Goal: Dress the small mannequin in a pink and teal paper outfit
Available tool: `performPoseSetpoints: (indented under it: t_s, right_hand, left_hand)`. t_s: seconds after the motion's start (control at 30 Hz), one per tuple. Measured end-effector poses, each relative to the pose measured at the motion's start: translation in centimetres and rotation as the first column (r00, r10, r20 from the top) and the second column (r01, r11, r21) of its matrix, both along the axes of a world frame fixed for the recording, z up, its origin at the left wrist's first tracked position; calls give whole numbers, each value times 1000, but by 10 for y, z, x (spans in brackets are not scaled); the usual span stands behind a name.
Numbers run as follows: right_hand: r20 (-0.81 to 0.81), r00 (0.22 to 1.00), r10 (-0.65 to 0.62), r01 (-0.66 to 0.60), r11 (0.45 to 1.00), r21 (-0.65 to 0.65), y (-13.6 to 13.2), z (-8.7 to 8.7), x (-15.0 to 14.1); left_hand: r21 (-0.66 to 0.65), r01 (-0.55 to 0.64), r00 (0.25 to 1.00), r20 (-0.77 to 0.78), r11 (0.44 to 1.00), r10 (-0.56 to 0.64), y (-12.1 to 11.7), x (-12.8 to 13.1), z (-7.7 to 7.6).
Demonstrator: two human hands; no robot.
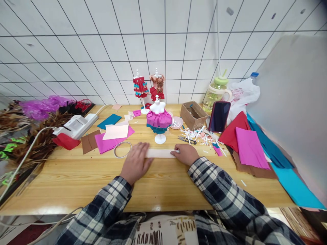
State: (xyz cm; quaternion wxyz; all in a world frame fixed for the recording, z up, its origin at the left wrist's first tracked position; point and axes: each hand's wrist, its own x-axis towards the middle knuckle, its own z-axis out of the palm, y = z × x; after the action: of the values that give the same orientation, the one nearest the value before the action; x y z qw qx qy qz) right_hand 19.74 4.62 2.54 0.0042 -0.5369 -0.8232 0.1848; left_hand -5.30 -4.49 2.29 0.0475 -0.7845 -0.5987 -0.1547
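Observation:
A pale pink crepe-paper strip (160,153) lies across the wooden table in front of me. My left hand (136,160) rests flat over its left end, fingers stretched out. At the right end, the fingertips of my right hand (185,153) are pinched on the strip. Just left of my left hand lies a nearly used-up tape roll (114,152). Behind the strip stands a small white mannequin (157,107) on a round base, dressed in a magenta and teal ruffled skirt (158,119). Thread snips (187,140) lie beyond my right hand.
Coloured paper sheets (251,146) are stacked at right, others (112,144) at left. Paper scraps (204,136) surround a cardboard box (194,115). A phone (219,116) leans before a bottle (213,95). Two dressed mannequins (140,86) stand behind. A power strip (76,126) and feathers (38,143) occupy the left.

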Motion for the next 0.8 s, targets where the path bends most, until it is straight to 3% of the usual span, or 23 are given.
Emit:
performPoseSetpoints:
  t_s: [0.07,0.13,0.33,0.63,0.8]
  right_hand:
    - [2,1000,-1,1,1000,0,0,0,0]
    - [4,1000,-4,4,1000,2,0,-1,0]
    - [0,1000,-21,21,1000,7,1,0,-1]
    - [-8,999,-38,38,999,9,1,-1,0]
    - [-10,999,-36,36,999,13,1,-1,-1]
  left_hand:
    - [-68,163,985,-52,984,-166,-6,6,-4]
    - [-134,216,971,-78,967,-227,-10,9,-9]
    - [-199,146,982,-87,969,-166,-10,7,-16]
    - [-285,124,982,-100,950,-158,-10,13,-5]
    - [-222,163,977,-102,961,-190,-9,18,-2]
